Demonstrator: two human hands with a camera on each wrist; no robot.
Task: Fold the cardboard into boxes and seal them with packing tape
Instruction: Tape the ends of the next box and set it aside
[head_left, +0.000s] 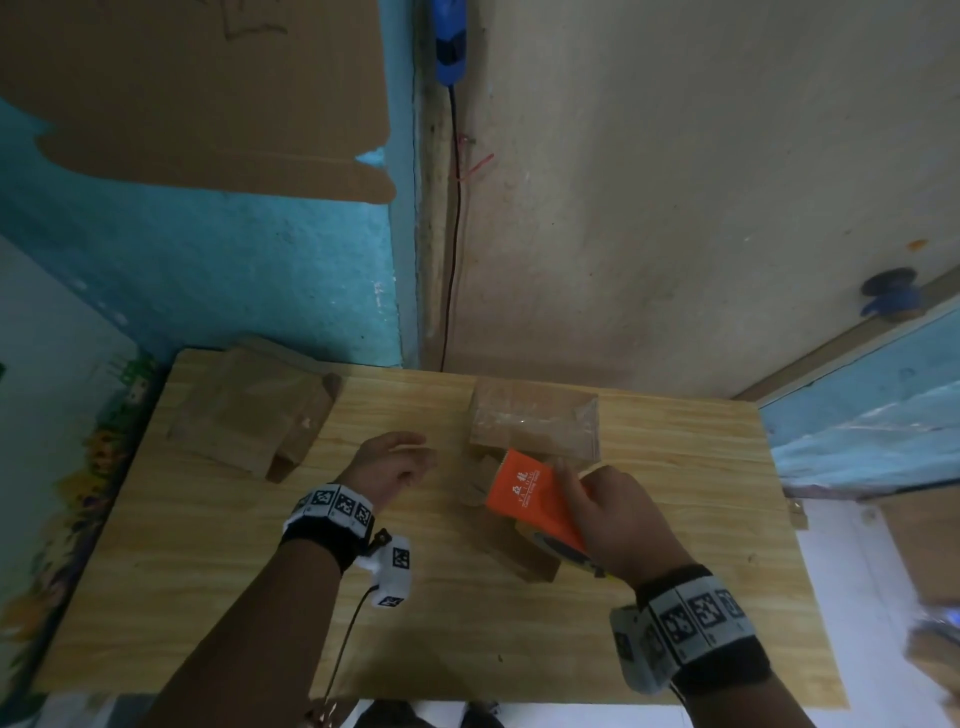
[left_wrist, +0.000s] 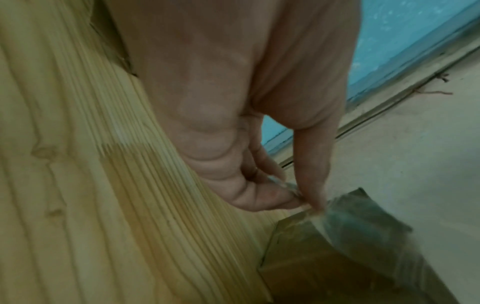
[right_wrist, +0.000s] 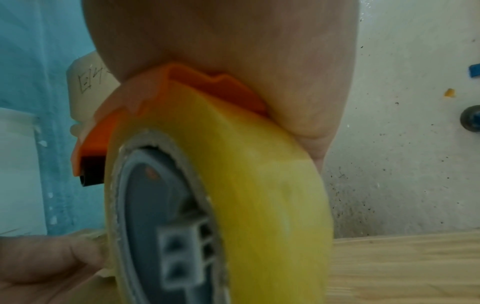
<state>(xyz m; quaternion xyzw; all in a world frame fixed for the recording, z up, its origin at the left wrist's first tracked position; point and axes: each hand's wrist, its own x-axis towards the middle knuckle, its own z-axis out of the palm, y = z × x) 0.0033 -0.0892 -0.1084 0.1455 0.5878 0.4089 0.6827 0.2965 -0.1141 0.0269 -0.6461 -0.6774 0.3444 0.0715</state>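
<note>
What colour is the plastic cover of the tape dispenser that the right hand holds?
Orange, with small pale lettering on the plastic cover of the tape dispenser, gripped by the right hand; the head view shows it best.

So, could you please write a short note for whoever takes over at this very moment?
Right hand grips the orange tape dispenser over the box being sealed in the middle of the table.
Left hand pinches the clear tape end pulled from the roll.
Done, apparently: a taped box behind it.
Left: tape this box; the cardboard at far left looks unsealed.
</note>
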